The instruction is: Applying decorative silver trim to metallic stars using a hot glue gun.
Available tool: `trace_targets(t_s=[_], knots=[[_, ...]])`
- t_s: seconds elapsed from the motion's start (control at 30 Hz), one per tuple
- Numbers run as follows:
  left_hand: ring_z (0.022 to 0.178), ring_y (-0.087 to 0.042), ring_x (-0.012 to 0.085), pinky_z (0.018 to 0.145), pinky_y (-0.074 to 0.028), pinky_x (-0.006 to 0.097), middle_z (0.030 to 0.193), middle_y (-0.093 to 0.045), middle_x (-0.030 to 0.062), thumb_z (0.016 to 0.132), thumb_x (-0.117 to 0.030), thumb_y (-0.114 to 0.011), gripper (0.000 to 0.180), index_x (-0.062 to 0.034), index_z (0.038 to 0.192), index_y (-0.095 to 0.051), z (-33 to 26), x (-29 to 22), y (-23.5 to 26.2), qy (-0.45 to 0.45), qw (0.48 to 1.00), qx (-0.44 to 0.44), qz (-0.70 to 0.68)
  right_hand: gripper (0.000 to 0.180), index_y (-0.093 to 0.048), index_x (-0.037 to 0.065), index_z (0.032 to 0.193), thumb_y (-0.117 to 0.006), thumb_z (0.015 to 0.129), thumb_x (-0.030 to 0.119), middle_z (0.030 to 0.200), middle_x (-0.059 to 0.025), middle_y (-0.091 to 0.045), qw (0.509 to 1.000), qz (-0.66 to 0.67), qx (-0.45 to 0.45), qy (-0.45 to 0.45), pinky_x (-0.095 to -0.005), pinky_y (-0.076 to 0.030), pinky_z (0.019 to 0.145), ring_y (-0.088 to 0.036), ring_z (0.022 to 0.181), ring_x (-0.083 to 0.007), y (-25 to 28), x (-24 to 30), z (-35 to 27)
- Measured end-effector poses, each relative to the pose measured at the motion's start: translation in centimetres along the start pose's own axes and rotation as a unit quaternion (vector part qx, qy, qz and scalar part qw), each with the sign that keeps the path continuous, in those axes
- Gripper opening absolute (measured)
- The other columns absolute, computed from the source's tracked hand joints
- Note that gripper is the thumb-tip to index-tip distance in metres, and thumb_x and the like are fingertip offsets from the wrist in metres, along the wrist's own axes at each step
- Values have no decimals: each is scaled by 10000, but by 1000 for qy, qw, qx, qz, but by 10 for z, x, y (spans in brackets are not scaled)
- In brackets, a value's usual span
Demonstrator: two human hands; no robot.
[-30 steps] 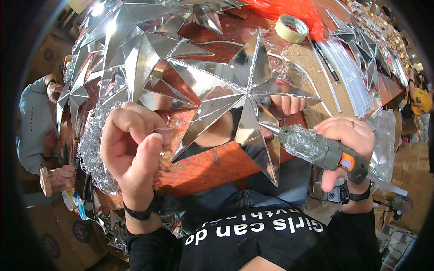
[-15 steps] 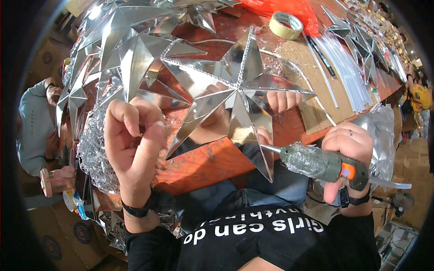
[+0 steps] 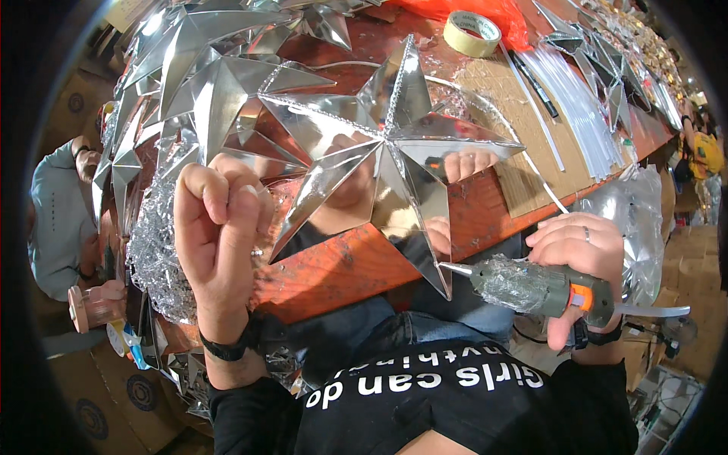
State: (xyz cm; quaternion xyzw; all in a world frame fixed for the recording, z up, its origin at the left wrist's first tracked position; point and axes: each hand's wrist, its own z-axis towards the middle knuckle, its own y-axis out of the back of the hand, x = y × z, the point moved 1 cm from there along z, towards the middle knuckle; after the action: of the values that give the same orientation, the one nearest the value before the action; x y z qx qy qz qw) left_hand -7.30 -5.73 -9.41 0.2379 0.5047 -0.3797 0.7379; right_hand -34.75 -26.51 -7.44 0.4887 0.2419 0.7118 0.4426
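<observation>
A mirrored silver star [image 3: 334, 182] with several points rests on the red-brown table in front of me, a bead-like silver trim along some of its ridges. My right hand [image 3: 582, 246] grips a dark green glue gun [image 3: 523, 287] wrapped in clear plastic, with a clear glue stick [image 3: 656, 311] poking out of its back. The gun's nozzle meets the edge of the star's lowest point. Left of the star my left hand [image 3: 220, 235] is raised, thumb and fingers pinched together; whatever they hold is too small to make out. Beside it lies a heap of silver tinsel trim [image 3: 155, 258].
More silver stars [image 3: 216, 98] crowd the back left. Toward the right lie a cardboard sheet [image 3: 523, 182], clear glue sticks [image 3: 580, 114], a black marker [image 3: 540, 95] and a yellowish tape roll [image 3: 474, 34] by a red plastic bag [image 3: 508, 19]. Another person's sleeve [image 3: 57, 220] shows at left.
The glue gun's nozzle has slid down the star's lowest point, closer to its tip. The star sits slightly farther left in view. My left hand stays pinched in nearly the same place.
</observation>
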Motion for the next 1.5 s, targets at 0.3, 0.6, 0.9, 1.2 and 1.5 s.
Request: trace_targets(t_s=[0.3, 0.6, 0.9, 1.2, 1.5], knots=[[661, -374, 103, 595, -330, 235, 844, -394, 38, 955, -17, -438, 166, -109, 853, -344, 1, 6, 1, -25, 999, 3, -31, 847, -509, 76, 613, -490, 474, 911, 567, -37, -549, 999, 4, 34, -16, -383, -517, 687, -565, 525, -253, 5, 2, -3], [632, -386, 60, 565, -327, 195, 781, -429, 4, 917, 4, -492, 129, -78, 899, -395, 1, 2, -2, 2, 1000, -10, -13, 836, -508, 84, 578, -518, 454, 911, 573, -37, -547, 996, -15, 87, -2, -359, -511, 646, -555, 518, -252, 8, 2, -9], [626, -444, 19, 551, -339, 178, 769, -526, -10, 892, -35, -581, 181, -27, 992, -430, -2, -9, -9, 218, 962, 142, 84, 791, -587, 33, 850, -664, 529, 751, 853, -102, -684, 999, 23, -27, -4, -410, -524, 819, -685, 844, -295, 11, -2, -9], [882, -602, 257, 811, -467, 360, 949, -615, 106, 817, 5, -679, 189, -11, 980, -585, -17, 2, -50, 3, 888, 459, -7, 724, -585, 3, 891, -735, 549, 622, 842, -123, -648, 997, -36, -62, -14, -385, -506, 738, -644, 817, -324, 8, 22, 28], [713, -616, 194, 652, -480, 291, 796, -642, 65, 770, -60, -745, 126, -40, 840, -641, -9, -9, -32, 48, 932, 359, -7, 746, -587, 22, 789, -733, 455, 673, 746, -95, -623, 988, -144, -50, -26, -354, -502, 684, -636, 725, -292, -1, 23, 60]])
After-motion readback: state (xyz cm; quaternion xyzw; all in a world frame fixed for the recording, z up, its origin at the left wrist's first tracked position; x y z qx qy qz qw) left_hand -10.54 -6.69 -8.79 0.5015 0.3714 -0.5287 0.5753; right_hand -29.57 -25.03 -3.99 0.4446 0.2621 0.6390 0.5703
